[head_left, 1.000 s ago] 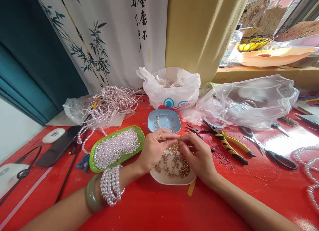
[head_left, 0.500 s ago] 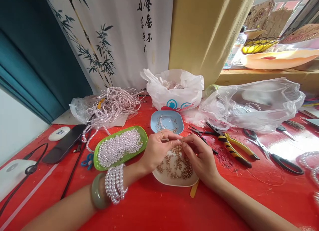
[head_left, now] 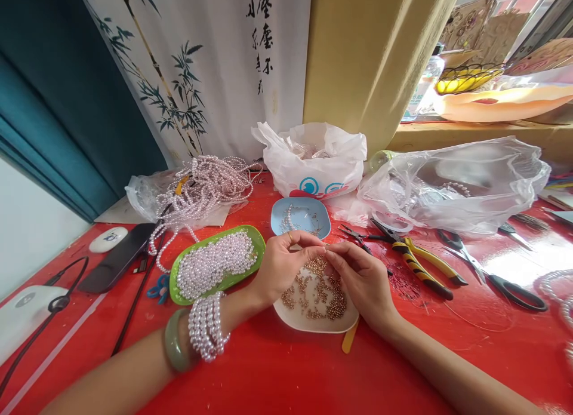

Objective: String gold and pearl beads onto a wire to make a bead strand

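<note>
Hands, two (head_left: 286, 266) (head_left: 362, 280), pinching above one white dish (head_left: 313, 322).

Red table (head_left: 277, 379), bamboo-print curtain (head_left: 201, 74) behind, teal wall (head_left: 45, 104) left, sunlit windowsill (head_left: 470, 137) right.

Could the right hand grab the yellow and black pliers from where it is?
Probably yes. The right hand is above the white dish of gold beads, and the yellow and black pliers lie on the red table just to its right, with nothing between them.
</note>
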`<state>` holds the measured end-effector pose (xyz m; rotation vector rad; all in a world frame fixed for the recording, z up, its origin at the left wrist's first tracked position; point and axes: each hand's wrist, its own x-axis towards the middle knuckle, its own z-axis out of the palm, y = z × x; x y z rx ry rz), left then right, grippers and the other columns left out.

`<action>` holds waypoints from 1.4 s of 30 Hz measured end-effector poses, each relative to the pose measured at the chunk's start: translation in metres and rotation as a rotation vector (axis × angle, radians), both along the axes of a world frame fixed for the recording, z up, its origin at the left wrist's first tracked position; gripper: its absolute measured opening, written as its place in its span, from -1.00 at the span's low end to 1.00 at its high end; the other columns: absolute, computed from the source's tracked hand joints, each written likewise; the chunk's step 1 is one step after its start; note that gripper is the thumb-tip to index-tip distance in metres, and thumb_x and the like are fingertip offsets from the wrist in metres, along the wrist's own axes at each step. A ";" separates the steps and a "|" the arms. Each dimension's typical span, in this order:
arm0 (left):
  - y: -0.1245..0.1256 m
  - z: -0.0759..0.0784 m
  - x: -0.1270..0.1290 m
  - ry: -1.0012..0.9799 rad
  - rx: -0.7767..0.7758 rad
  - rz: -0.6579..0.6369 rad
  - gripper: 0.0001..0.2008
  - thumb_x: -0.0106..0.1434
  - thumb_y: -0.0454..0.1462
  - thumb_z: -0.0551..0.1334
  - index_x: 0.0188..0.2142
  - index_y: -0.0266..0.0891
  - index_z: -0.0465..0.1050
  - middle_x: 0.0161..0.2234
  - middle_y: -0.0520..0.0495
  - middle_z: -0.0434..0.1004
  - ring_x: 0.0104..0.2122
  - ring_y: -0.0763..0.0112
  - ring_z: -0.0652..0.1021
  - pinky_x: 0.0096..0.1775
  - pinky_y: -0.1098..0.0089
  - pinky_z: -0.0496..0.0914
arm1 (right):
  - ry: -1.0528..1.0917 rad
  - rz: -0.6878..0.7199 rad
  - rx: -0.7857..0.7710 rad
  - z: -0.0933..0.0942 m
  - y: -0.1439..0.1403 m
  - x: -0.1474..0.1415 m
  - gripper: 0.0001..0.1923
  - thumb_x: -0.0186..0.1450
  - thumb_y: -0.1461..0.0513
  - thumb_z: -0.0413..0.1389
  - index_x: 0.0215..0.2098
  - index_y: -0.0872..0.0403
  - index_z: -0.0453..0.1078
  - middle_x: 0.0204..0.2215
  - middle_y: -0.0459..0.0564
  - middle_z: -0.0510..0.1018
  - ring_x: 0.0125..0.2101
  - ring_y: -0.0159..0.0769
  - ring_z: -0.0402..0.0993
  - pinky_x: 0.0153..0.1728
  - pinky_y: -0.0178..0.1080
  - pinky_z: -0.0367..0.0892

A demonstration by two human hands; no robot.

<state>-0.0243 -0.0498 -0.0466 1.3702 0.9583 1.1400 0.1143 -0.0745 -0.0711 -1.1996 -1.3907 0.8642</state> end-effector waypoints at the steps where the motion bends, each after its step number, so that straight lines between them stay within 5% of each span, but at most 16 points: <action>1: 0.001 0.000 0.000 0.013 0.004 0.008 -0.87 -0.04 -0.25 0.28 -0.49 -0.28 0.45 -0.50 0.00 0.48 -0.46 0.50 0.43 -0.35 0.48 0.32 | -0.011 0.000 0.007 0.000 0.000 0.001 -0.86 0.15 0.15 0.07 -0.43 0.06 0.36 -0.59 -0.10 0.45 -0.59 -0.39 0.37 -0.57 -0.35 0.29; 9: 0.005 0.002 -0.003 0.010 0.046 0.037 -0.90 -0.03 -0.27 0.27 -0.51 -0.27 0.45 -0.52 0.01 0.47 -0.47 0.49 0.43 -0.35 0.46 0.32 | -0.052 0.006 0.042 -0.001 0.000 0.000 -0.87 0.18 0.17 0.03 -0.35 0.05 0.34 -0.50 -0.06 0.50 -0.52 -0.36 0.43 -0.51 -0.31 0.35; 17: 0.015 0.012 -0.011 0.080 0.000 -0.140 -0.78 0.02 -0.26 0.22 -0.30 -0.27 0.39 -0.47 -0.03 0.47 -0.42 0.45 0.46 -0.42 0.47 0.32 | 0.006 0.019 -0.004 -0.004 0.002 -0.001 -0.89 0.19 0.16 0.02 -0.37 0.04 0.27 -0.57 -0.10 0.49 -0.55 -0.36 0.43 -0.53 -0.32 0.33; 21: 0.020 0.010 -0.019 0.395 0.066 -0.202 -0.93 -0.01 -0.31 0.19 -0.48 -0.25 0.44 -0.51 -0.02 0.50 -0.47 0.41 0.48 -0.42 0.44 0.31 | 0.073 0.019 -0.029 -0.004 0.002 -0.001 -0.83 0.19 0.16 0.03 -0.25 0.02 0.23 -0.46 -0.06 0.53 -0.47 -0.35 0.46 -0.45 -0.30 0.35; 25: 0.019 -0.001 -0.022 0.696 0.234 -0.248 -0.85 -0.02 -0.37 0.14 -0.49 -0.18 0.49 -0.50 -0.01 0.53 -0.47 0.36 0.49 -0.42 0.41 0.30 | 0.066 0.002 -0.032 -0.003 0.001 0.000 -0.80 0.19 0.16 0.02 -0.22 0.03 0.23 -0.46 -0.06 0.52 -0.43 -0.33 0.47 -0.40 -0.27 0.36; 36: 0.012 0.001 -0.017 1.085 0.439 -0.275 -0.83 0.05 -0.40 0.09 -0.49 -0.23 0.45 -0.41 -0.09 0.48 -0.31 0.27 0.45 -0.26 0.32 0.29 | 0.088 0.008 0.003 -0.004 0.003 -0.001 -0.85 0.20 0.18 0.01 -0.26 0.03 0.23 -0.50 -0.09 0.50 -0.49 -0.37 0.44 -0.45 -0.31 0.35; 39: 0.011 0.003 -0.016 1.079 0.413 -0.285 -0.86 0.05 -0.39 0.08 -0.49 -0.26 0.42 -0.40 -0.09 0.46 -0.30 0.26 0.43 -0.25 0.28 0.29 | 0.092 0.005 -0.005 -0.004 0.002 -0.001 -0.86 0.19 0.17 0.03 -0.29 0.03 0.22 -0.49 -0.08 0.51 -0.49 -0.37 0.45 -0.45 -0.32 0.35; 42: 0.013 0.003 -0.013 0.826 0.194 -0.248 -0.92 0.02 -0.37 0.13 -0.48 -0.28 0.40 -0.43 -0.06 0.47 -0.37 0.33 0.45 -0.29 0.31 0.31 | 0.079 0.028 0.002 -0.002 0.000 -0.001 -0.88 0.20 0.17 0.01 -0.31 0.04 0.23 -0.49 -0.07 0.51 -0.46 -0.36 0.46 -0.43 -0.31 0.36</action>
